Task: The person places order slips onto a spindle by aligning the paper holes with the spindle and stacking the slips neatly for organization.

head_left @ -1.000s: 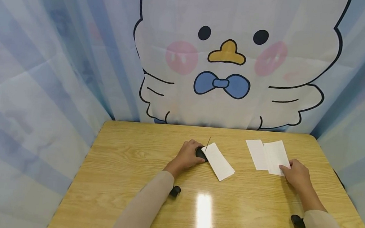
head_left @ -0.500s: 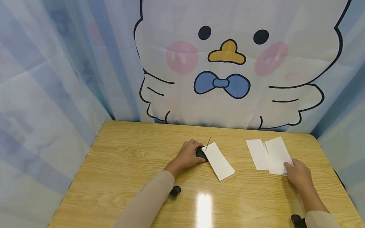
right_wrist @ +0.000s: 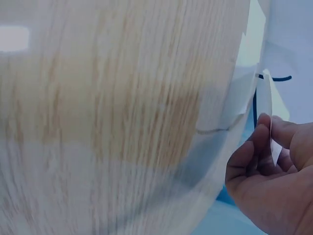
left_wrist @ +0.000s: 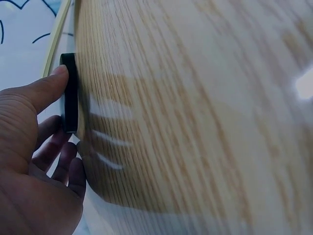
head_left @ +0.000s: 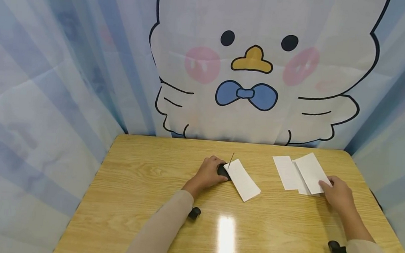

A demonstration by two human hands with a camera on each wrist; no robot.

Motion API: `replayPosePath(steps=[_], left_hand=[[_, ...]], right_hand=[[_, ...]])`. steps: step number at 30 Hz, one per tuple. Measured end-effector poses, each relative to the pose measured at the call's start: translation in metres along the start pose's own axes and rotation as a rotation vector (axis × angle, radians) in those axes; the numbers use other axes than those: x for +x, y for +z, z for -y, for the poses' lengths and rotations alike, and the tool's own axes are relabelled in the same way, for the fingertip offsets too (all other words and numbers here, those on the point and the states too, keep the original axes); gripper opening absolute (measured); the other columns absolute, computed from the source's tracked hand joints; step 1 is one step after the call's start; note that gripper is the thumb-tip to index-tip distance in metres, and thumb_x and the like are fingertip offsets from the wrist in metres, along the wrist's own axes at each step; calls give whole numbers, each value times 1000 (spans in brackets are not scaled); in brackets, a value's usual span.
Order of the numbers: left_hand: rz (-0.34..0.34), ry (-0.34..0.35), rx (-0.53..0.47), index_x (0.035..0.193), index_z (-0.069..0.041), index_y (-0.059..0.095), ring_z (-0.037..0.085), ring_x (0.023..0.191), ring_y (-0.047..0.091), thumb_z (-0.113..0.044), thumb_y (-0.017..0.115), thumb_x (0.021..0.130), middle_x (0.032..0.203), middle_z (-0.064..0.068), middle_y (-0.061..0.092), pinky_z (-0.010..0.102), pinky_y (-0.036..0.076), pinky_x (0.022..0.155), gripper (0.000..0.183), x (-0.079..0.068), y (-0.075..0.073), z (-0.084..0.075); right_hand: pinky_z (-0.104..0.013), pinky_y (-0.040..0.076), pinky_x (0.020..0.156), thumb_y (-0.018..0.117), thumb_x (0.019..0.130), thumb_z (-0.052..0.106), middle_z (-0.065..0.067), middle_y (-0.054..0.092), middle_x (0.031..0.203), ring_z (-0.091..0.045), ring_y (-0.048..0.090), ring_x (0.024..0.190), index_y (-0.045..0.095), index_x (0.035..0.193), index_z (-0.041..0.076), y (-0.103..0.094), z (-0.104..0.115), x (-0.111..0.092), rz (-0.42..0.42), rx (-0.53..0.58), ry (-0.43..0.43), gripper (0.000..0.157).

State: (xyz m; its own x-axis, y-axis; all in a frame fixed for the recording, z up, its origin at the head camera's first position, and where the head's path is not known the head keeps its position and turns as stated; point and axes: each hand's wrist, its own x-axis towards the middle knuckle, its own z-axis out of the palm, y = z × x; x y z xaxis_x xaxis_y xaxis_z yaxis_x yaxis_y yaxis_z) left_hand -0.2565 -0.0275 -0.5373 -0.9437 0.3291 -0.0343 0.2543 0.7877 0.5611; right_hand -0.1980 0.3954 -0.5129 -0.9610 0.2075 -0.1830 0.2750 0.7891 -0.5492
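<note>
Gripping a flat black base point(head_left: 223, 171) with a thin dark spike point(head_left: 231, 160) in the left hand point(head_left: 207, 172), partly under white rectangular papers point(head_left: 242, 180) apparently pierced there. Pinching a white rectangular paper sheet point(head_left: 311, 173) in the right hand point(head_left: 339, 194), right of the base, partly over loose white paper slips point(head_left: 286, 174).

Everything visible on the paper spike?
The paper spike has a slim black base, outline partly hidden, and a thin rod leaning right in the head view. Material: perhaps plastic or metal. It sits on the wooden table, toward the far edge. White paper overlaps the base, its upper corner apparently pierced by the rod. The left hand grips the base's side.
</note>
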Motion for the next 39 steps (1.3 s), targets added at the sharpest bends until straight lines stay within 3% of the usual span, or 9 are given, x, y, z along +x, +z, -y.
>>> replayPosePath(steps=[5, 10, 17, 25, 30, 39], left_hand=[[-2, 5, 6, 133, -19, 57, 25, 125, 46, -38, 77, 82, 133, 3, 53, 38, 43, 102, 59, 0, 0, 0], [1, 16, 17, 134, -18, 57, 26, 127, 45, -38, 76, 82, 134, 3, 53, 38, 43, 102, 59, 0, 0, 1], [0, 41, 43, 135, -18, 56, 26, 125, 46, -40, 75, 83, 134, 4, 53, 38, 44, 102, 59, 1, 1, 3], [30, 20, -19, 139, -17, 50, 26, 128, 45, -40, 74, 84, 136, 4, 51, 39, 43, 103, 64, 2, -1, 4], [33, 8, -113, 141, -17, 48, 24, 131, 44, -41, 72, 86, 138, 3, 50, 39, 45, 103, 65, 2, -11, 3], [-57, 74, -215, 138, -14, 52, 28, 125, 51, -40, 68, 89, 136, 3, 53, 42, 47, 99, 57, -1, -44, -10]], right_hand=[[-52, 47, 79, 41, 102, 43, -37, 44, 130, -46, 49, 107, 40, 134, -14, -5, 0, 0, -13, 21, -19, 66], [-55, 47, 80, 42, 101, 44, -39, 44, 130, -49, 50, 109, 40, 134, -15, -14, 11, -4, -27, 1, -73, 67], [-32, 48, 64, 46, 101, 42, -31, 56, 113, -35, 57, 89, 44, 130, -13, -24, 22, -6, -41, -18, -126, 62], [-30, 44, 58, 45, 100, 45, -26, 58, 104, -29, 55, 81, 46, 127, -11, -34, 39, -15, -58, -2, -158, 62], [-29, 43, 57, 46, 100, 46, -24, 58, 101, -27, 53, 79, 46, 126, -10, -40, 51, -19, -86, 4, -183, 62], [-30, 42, 56, 45, 99, 48, -23, 59, 102, -27, 52, 78, 48, 127, -8, -47, 75, -24, -120, 29, -220, 63]])
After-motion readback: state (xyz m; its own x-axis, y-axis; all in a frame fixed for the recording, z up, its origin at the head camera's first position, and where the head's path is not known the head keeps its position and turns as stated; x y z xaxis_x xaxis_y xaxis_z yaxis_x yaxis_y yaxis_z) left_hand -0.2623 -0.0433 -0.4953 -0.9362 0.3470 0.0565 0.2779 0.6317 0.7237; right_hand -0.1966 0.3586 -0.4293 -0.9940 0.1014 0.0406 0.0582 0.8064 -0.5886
